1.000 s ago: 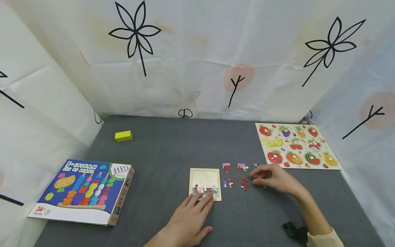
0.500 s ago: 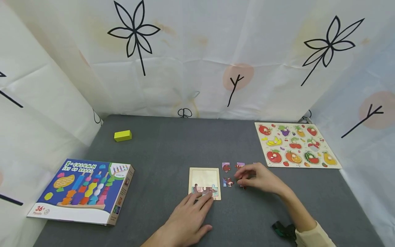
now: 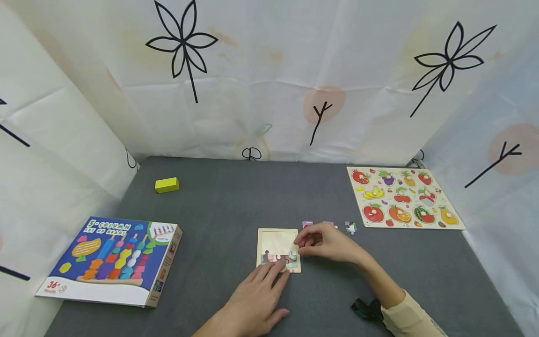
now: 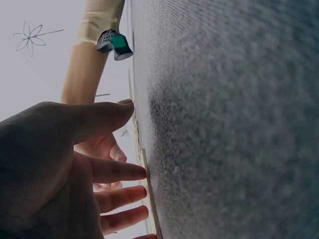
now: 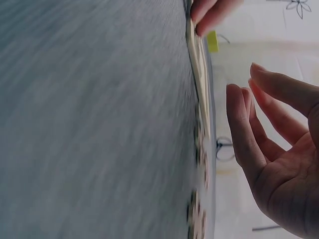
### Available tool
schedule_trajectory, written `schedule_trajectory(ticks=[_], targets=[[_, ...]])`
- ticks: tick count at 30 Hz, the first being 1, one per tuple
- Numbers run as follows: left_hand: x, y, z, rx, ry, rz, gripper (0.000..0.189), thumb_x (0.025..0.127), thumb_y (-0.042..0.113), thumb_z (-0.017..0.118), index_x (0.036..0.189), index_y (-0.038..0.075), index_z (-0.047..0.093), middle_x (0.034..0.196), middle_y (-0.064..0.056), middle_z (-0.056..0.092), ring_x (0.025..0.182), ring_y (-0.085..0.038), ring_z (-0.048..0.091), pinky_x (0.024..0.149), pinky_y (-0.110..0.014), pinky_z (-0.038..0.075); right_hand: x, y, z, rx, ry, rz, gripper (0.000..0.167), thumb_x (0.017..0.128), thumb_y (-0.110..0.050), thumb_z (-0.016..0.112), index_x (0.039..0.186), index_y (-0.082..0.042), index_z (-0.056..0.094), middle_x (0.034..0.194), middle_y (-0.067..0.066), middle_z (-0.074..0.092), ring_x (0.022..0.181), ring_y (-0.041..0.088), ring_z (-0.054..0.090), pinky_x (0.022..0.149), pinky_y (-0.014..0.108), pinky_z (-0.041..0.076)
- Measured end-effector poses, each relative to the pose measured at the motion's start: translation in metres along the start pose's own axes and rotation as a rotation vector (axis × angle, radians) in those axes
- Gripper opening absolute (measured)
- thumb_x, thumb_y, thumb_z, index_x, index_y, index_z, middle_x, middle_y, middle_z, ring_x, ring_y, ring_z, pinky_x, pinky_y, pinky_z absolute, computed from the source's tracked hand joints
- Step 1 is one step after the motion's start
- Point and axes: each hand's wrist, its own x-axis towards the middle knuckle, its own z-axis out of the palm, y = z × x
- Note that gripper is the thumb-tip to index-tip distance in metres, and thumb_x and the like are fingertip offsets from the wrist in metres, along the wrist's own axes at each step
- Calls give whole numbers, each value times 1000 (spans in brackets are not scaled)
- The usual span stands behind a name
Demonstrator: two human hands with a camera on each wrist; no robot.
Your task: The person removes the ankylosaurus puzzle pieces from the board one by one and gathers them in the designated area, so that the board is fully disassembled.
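Note:
A small wooden puzzle tray (image 3: 278, 236) lies at the middle of the table, with a row of fitted pieces (image 3: 275, 258) along its near side. My left hand (image 3: 257, 299) rests its fingertips on the tray's near edge, fingers extended and thumb out to the side. Over the tray's right edge hovers my right hand (image 3: 330, 243), its fingers bent loosely. In the right wrist view, nothing shows between its thumb and fingers (image 5: 239, 119). Loose jigsaw pieces lie beyond it, one a whitish piece (image 3: 351, 228); others are partly hidden by the hand.
A fruit puzzle board (image 3: 406, 199) lies at the back right. On the left is a blue toy box (image 3: 111, 262), and a yellow block (image 3: 167, 185) sits farther back. A dark wrist device (image 3: 366, 310) is by the right sleeve. White cloth walls (image 3: 269, 70) surround the grey table.
My right hand has moved left from above the loose pieces to the tray's right edge, uncovering the whitish piece. The left hand has stayed on the tray.

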Motion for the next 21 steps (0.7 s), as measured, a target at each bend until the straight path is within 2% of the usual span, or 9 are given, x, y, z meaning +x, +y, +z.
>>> schedule_trajectory(ticks=[4,11,17,21], targets=[[0,0,1,12,-12,-6,79,101,65,64,160,14,51,173,-8,40,152,-24,48,125,-41,46,13,-7,10,23,-41,-28,20,96,-11,82,112,2,79,97,13,78,80,6,69,75,22,61],[-3,3,6,78,45,-9,84,96,66,71,159,13,53,165,-10,48,147,-24,51,123,-40,48,35,-13,24,13,-122,-49,19,99,-14,78,113,0,79,92,13,80,80,12,72,75,22,59],[-3,4,6,95,14,-14,89,95,69,70,161,14,50,167,-10,45,150,-25,48,123,-41,48,50,-13,34,18,-202,-23,19,100,-14,76,114,0,79,96,15,82,80,16,76,75,21,61],[-4,4,7,95,1,-17,90,95,70,70,162,14,48,168,-9,44,149,-25,47,122,-41,49,58,-14,39,-1,-214,11,15,100,-9,74,110,0,80,91,14,82,73,10,72,69,20,60]])
